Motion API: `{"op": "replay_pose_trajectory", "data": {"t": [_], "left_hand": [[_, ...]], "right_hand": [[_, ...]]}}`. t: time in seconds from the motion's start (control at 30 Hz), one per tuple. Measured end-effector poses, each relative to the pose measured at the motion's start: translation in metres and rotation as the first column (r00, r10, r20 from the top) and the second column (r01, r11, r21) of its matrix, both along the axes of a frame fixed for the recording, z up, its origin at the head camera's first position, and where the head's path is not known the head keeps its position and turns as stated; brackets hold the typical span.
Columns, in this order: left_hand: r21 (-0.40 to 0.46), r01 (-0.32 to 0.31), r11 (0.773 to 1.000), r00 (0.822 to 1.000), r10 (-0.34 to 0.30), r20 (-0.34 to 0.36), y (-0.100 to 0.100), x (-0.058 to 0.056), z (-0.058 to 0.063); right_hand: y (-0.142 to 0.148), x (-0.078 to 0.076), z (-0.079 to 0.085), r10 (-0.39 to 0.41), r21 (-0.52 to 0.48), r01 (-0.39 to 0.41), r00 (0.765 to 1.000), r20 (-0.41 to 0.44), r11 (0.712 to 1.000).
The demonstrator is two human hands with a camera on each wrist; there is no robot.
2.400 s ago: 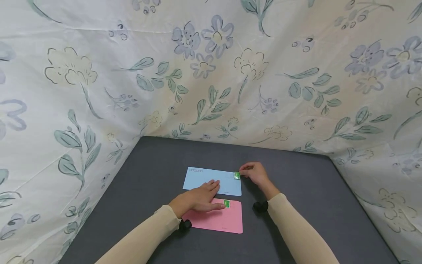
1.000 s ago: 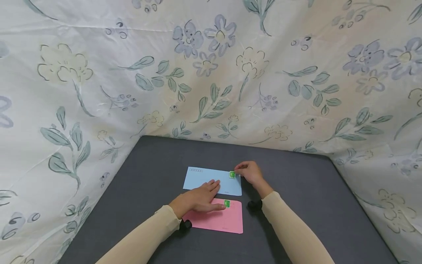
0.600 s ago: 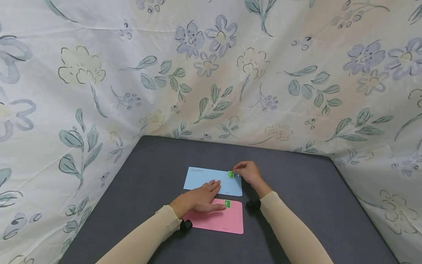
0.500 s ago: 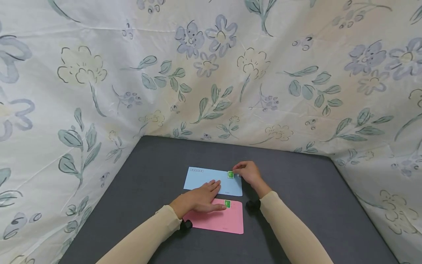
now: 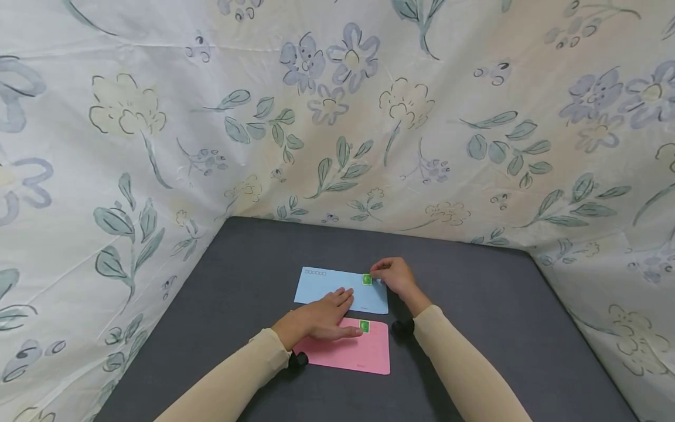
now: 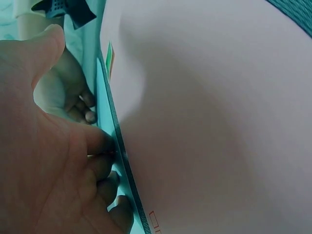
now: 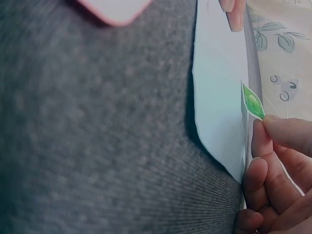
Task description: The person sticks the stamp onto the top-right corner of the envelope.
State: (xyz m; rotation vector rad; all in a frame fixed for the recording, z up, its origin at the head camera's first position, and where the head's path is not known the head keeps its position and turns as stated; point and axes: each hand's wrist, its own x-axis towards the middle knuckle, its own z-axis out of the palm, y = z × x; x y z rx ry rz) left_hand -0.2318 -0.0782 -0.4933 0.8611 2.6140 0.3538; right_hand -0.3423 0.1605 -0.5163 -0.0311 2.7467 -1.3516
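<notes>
A blue envelope (image 5: pixel 321 284) lies on the dark table above a pink envelope (image 5: pixel 364 356). My left hand (image 5: pixel 319 317) lies across both, straight fingers on the blue one and thumb over the pink one. By that thumb tip, a green stamp (image 5: pixel 364 324) sits at the pink envelope's top edge. My right hand (image 5: pixel 396 275) is at the blue envelope's upper right corner. Between thumb and index finger it pinches one corner of a second green stamp (image 7: pixel 253 102), tilted close over the blue paper in the right wrist view. The pink envelope (image 6: pixel 204 117) fills most of the left wrist view.
Dark grey cloth (image 5: pixel 263 240) covers the table. Floral-patterned fabric (image 5: pixel 337 117) rises behind it and along both sides. A black wrist camera (image 5: pixel 297 360) is worn on the left wrist, another black wrist camera (image 5: pixel 403 328) on the right.
My right hand has shifted left with the pinched stamp, from the blue envelope's right edge to slightly inside its upper right corner. My left hand and both envelopes stay in place.
</notes>
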Motion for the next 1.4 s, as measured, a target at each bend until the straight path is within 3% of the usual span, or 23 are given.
{"op": "replay_pose_trajectory", "data": {"t": [0.23,0.6,0.83,1.1,1.3,1.4], "left_hand": [[0.006,0.004,1.0,1.0,-0.004,-0.005,0.0,0.0,-0.001],[0.011,0.022,1.0,0.999,-0.022,-0.029,-0.002,0.003,-0.001],[-0.032,0.012,0.999,0.993,-0.016,-0.118,-0.001,0.005,-0.004],[-0.146,0.027,0.989,0.959,-0.067,-0.275,0.01,-0.006,-0.004],[-0.224,0.039,0.974,0.949,-0.106,-0.298,0.018,-0.014,-0.003],[-0.239,0.034,0.97,0.954,-0.103,-0.283,0.022,-0.018,0.001]], "right_hand": [[-0.006,0.004,0.001,-0.013,0.066,0.015,0.999,-0.031,0.998],[-0.01,0.006,-0.003,-0.017,0.078,0.023,0.997,-0.069,0.997],[-0.013,0.009,-0.004,-0.024,0.078,0.03,0.997,-0.07,0.997],[-0.014,0.012,-0.003,-0.036,0.069,0.039,0.998,-0.046,0.997],[-0.013,0.011,-0.002,-0.031,0.082,0.035,0.998,-0.048,0.996],[-0.013,0.011,-0.001,-0.036,0.084,0.04,0.998,-0.056,0.996]]}}
